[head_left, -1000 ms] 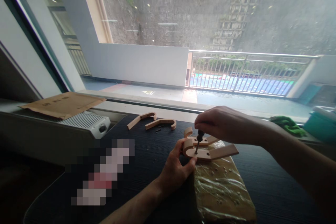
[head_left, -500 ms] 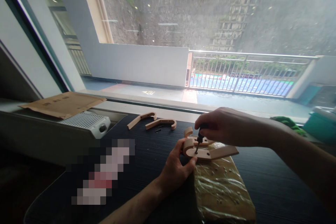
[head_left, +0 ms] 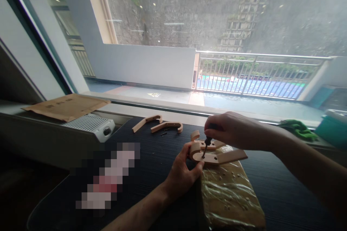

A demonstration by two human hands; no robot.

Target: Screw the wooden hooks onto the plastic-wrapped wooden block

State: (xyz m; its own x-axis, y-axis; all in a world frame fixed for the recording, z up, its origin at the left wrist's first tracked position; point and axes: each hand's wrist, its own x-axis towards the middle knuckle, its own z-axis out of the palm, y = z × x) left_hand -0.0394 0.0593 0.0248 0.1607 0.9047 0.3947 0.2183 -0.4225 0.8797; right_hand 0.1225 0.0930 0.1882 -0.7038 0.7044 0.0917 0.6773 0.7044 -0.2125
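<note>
My right hand (head_left: pixel 230 130) is closed round the handle of a small black screwdriver (head_left: pixel 206 144), whose tip stands in a hole of a curved wooden hook piece (head_left: pixel 219 157). My left hand (head_left: pixel 182 173) grips the rounded left end of that piece and holds it on top of a plastic-wrapped wooden board (head_left: pixel 229 195). A second hook piece (head_left: pixel 203 144) lies just behind the first, partly hidden by my right hand.
Two more wooden hooks (head_left: pixel 158 124) and a few small screws lie farther back on the dark table (head_left: pixel 151 166). A white heater-like device (head_left: pixel 92 126) with a brown envelope (head_left: pixel 66 106) on it stands at the left. Green cloth (head_left: pixel 298 129) and a teal container (head_left: pixel 334 130) sit at the right, below the window.
My right hand has turned slightly on the screwdriver handle. The view has shifted a little; the wooden piece and my left hand stay where they were.
</note>
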